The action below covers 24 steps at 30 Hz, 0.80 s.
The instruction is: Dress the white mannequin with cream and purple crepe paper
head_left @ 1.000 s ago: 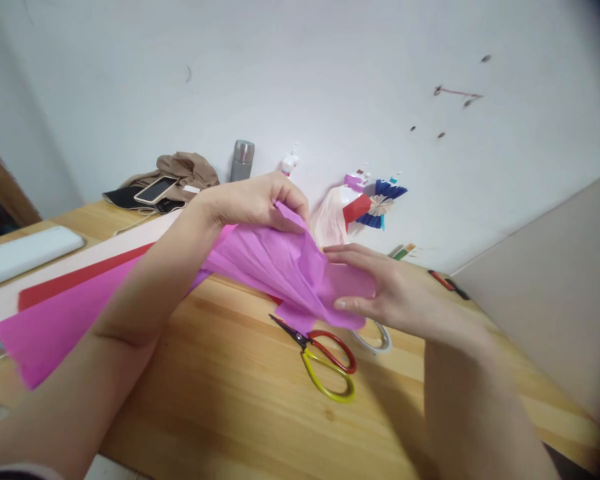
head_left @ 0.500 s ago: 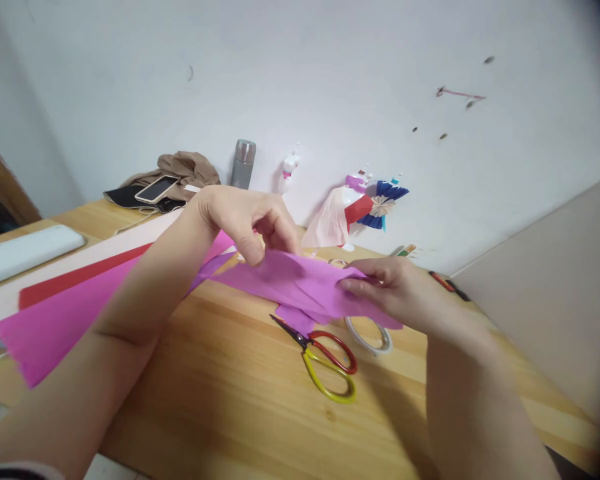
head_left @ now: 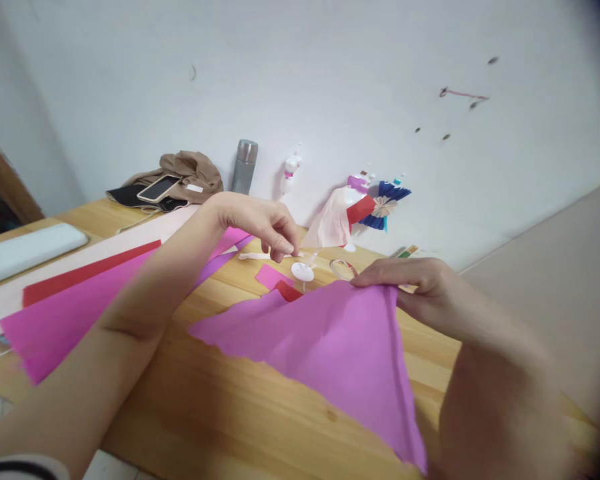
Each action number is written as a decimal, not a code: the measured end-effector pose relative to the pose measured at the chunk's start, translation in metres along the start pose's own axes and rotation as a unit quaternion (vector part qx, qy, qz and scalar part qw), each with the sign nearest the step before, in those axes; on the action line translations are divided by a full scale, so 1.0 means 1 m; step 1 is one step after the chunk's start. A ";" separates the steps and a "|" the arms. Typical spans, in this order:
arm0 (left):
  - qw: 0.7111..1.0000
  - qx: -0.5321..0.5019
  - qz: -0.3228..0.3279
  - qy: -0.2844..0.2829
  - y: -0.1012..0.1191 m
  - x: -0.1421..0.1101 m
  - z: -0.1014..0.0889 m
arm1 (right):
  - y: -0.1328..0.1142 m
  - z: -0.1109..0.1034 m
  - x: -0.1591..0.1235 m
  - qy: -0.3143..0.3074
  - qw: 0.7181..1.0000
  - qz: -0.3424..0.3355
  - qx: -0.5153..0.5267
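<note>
Pinched by its upper right edge, a large piece of purple crepe paper [head_left: 320,340] hangs from my right hand [head_left: 415,283]. The paper spreads out in a slanting sheet over the wooden table [head_left: 220,413]. My left hand [head_left: 267,227] hovers beyond the paper, apart from it, with its fingers curled in and the thumb against them; nothing shows between them. Just below its fingertips are a thin white strip [head_left: 253,256] and a round white stand base [head_left: 303,271]. Small pink [head_left: 270,275] and red [head_left: 289,291] paper scraps lie behind the purple sheet.
Long magenta [head_left: 70,313], red [head_left: 90,275] and pale paper sheets lie on the left. Small dressed mannequins [head_left: 363,200] stand by the wall, near a grey flask [head_left: 244,167]. A phone [head_left: 159,189] rests on brown cloth [head_left: 193,175]. A tape roll [head_left: 343,269] sits near my right hand.
My left hand has come away from the purple paper, its fingers closing. My right hand has moved slightly right, and the paper has unfolded wide, now covering the scissors and the grey-white tape roll.
</note>
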State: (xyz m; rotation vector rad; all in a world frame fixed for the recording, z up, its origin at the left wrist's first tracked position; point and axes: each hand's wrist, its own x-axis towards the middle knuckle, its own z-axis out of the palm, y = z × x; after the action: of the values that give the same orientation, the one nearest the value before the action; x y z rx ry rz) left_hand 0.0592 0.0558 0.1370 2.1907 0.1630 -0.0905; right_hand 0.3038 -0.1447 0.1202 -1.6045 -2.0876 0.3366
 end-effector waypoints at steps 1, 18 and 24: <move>1.000 0.011 -0.007 0.002 -0.002 0.003 0.000 | 0.001 0.000 -0.001 -0.030 0.999 -0.010 -0.003; 0.986 0.025 0.000 0.165 0.004 0.029 0.019 | -0.022 0.028 0.019 0.056 0.988 -0.022 -0.142; 0.983 0.119 0.021 0.138 0.035 0.030 0.055 | -0.030 0.047 0.024 0.168 0.970 0.022 -0.176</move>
State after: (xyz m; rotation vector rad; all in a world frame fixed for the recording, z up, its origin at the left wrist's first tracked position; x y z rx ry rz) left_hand 0.0938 -0.0067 0.1296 2.4373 0.2736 0.2298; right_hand 0.2498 -0.1262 0.1002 -1.7602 -1.9231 -0.2937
